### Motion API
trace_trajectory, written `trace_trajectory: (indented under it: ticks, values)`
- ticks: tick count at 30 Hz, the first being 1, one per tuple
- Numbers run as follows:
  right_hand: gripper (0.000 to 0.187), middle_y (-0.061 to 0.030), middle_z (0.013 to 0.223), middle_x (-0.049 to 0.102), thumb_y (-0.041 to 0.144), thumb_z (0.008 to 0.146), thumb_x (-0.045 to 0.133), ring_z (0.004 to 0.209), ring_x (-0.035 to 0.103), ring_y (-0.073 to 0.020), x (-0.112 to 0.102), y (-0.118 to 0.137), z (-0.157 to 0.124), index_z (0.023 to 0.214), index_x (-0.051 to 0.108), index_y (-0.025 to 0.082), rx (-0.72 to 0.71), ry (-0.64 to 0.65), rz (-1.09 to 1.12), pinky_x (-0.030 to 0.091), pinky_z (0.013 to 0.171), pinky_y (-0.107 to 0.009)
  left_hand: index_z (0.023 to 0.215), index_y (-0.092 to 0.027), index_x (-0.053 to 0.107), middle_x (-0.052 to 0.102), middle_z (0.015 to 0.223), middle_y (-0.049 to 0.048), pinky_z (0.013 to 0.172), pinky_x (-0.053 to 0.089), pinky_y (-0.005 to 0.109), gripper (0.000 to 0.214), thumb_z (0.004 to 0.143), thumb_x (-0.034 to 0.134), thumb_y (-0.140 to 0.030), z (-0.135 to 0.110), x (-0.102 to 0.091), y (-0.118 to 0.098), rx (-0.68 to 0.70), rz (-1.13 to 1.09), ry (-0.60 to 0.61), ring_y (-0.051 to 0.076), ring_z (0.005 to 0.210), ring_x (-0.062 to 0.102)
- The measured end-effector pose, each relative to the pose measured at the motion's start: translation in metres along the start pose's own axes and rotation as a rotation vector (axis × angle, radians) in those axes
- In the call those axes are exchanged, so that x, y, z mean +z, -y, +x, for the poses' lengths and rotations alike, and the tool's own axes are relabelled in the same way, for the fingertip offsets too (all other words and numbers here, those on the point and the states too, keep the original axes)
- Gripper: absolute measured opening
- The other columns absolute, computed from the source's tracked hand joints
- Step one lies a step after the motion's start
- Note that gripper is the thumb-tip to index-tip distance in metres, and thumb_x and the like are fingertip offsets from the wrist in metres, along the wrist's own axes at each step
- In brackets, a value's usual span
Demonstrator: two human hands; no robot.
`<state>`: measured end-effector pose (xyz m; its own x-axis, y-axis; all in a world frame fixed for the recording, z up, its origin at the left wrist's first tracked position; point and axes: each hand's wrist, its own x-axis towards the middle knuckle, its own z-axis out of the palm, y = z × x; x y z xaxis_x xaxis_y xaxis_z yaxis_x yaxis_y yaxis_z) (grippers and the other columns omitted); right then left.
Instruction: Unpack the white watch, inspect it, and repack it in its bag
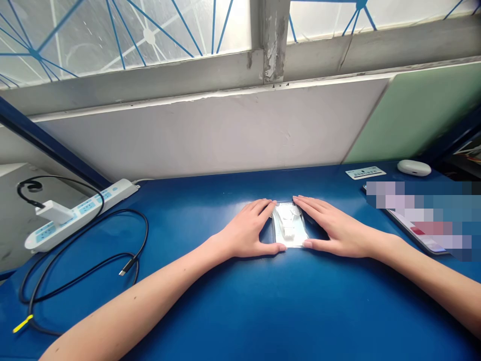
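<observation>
A small clear plastic packet (290,241) with a white item (288,220) inside lies flat on the blue table. I cannot make out what kind of item it is. At the packet's left edge rests my left hand (250,228), fingers stretched forward and thumb apart, the tips touching the plastic. My right hand (334,228) mirrors it on the right edge, thumb at the near corner and fingers at the far one. Both hands lie low against the table, and neither is closed around the packet.
On the left, a white power strip (95,203) holds a plugged-in charger (56,213) with a looped black cable (145,235). To the right are a card (365,173), a white earbud case (414,168) and a partly blurred phone (432,245). A wall and windows stand behind the table (263,311).
</observation>
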<state>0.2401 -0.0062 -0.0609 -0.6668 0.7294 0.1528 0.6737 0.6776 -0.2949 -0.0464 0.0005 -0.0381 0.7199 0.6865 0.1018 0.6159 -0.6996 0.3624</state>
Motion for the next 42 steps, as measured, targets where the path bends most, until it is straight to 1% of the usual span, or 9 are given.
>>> trace_trajectory:
  ticks: [2,9,17,22,25,28,33,39,42]
  values:
    - [0.095,-0.0203,0.161,0.032,0.06,0.087,0.059,0.146,0.031,-0.0401,0.0006,-0.0007,-0.0005,0.16,0.017,0.016,0.001,0.002,-0.003,0.037,0.113,-0.059,0.153,-0.01,0.032,0.037,0.157,0.0203,0.12,0.028,0.048,0.1,0.08,0.066,-0.069,0.0002,-0.0003,-0.0002,0.002,0.002,0.001,0.036,0.147,0.031]
    - [0.095,-0.0208,0.16,0.033,0.059,0.087,0.06,0.145,0.033,-0.0412,0.0014,-0.0006,0.0,0.16,0.016,0.017,-0.012,-0.02,0.008,0.038,0.112,-0.061,0.153,-0.01,0.031,0.036,0.157,0.0201,0.119,0.029,0.049,0.1,0.08,0.065,-0.069,0.0004,-0.0011,-0.0006,0.0,-0.008,0.007,0.036,0.147,0.031]
    - [0.097,-0.0196,0.161,0.033,0.059,0.087,0.06,0.145,0.034,-0.0421,0.0011,-0.0006,-0.0006,0.161,0.011,0.02,-0.016,-0.032,0.007,0.039,0.111,-0.062,0.154,-0.018,0.03,0.037,0.157,0.0177,0.118,0.03,0.052,0.098,0.08,0.065,-0.069,-0.0001,0.0011,0.001,0.0,-0.026,-0.009,0.037,0.147,0.031]
    - [0.095,-0.0208,0.16,0.033,0.06,0.088,0.059,0.146,0.033,-0.0404,-0.0001,0.0002,-0.0001,0.16,0.013,0.018,-0.009,-0.004,-0.009,0.039,0.112,-0.061,0.154,-0.014,0.031,0.036,0.157,0.0194,0.119,0.029,0.051,0.098,0.08,0.065,-0.069,0.0001,-0.0001,0.0003,-0.003,-0.019,0.002,0.037,0.147,0.031]
    - [0.095,-0.0208,0.16,0.033,0.06,0.087,0.059,0.146,0.032,-0.04,-0.0004,0.0003,0.0002,0.16,0.016,0.016,0.001,0.004,-0.003,0.037,0.113,-0.06,0.154,-0.015,0.03,0.036,0.157,0.019,0.118,0.03,0.052,0.098,0.08,0.065,-0.069,0.0003,-0.0007,-0.0005,-0.007,-0.021,0.008,0.037,0.147,0.031]
    - [0.095,-0.0202,0.16,0.034,0.06,0.087,0.06,0.146,0.033,-0.0401,-0.0001,-0.0002,0.0001,0.16,0.018,0.016,0.002,-0.007,0.006,0.038,0.113,-0.059,0.154,-0.017,0.028,0.036,0.158,0.0187,0.118,0.029,0.052,0.099,0.079,0.065,-0.07,0.0004,-0.0008,-0.0008,-0.014,-0.028,0.005,0.037,0.147,0.031]
    - [0.096,-0.02,0.16,0.034,0.059,0.087,0.061,0.145,0.034,-0.0413,0.0008,-0.0009,-0.0001,0.16,0.015,0.018,-0.014,-0.025,0.012,0.039,0.111,-0.061,0.154,-0.015,0.026,0.033,0.158,0.0208,0.118,0.028,0.053,0.102,0.079,0.065,-0.07,0.0004,0.0,-0.0004,-0.031,-0.029,0.014,0.037,0.147,0.03]
    - [0.094,-0.0205,0.164,0.024,0.058,0.09,0.057,0.147,0.03,-0.0394,-0.0011,0.0022,0.0012,0.16,0.012,0.016,-0.008,-0.002,-0.02,0.037,0.114,-0.058,0.154,-0.013,0.028,0.034,0.158,0.0211,0.118,0.029,0.053,0.101,0.079,0.064,-0.071,0.0007,0.0001,-0.0005,-0.031,-0.024,0.012,0.038,0.147,0.03]
    - [0.094,-0.0213,0.163,0.025,0.058,0.089,0.057,0.147,0.03,-0.0395,-0.0024,0.0031,0.0019,0.16,0.012,0.015,-0.004,0.003,-0.021,0.037,0.114,-0.058,0.154,-0.012,0.029,0.034,0.158,0.0212,0.119,0.028,0.051,0.101,0.079,0.064,-0.071,0.0008,-0.0002,-0.0011,-0.035,-0.018,0.014,0.037,0.147,0.031]
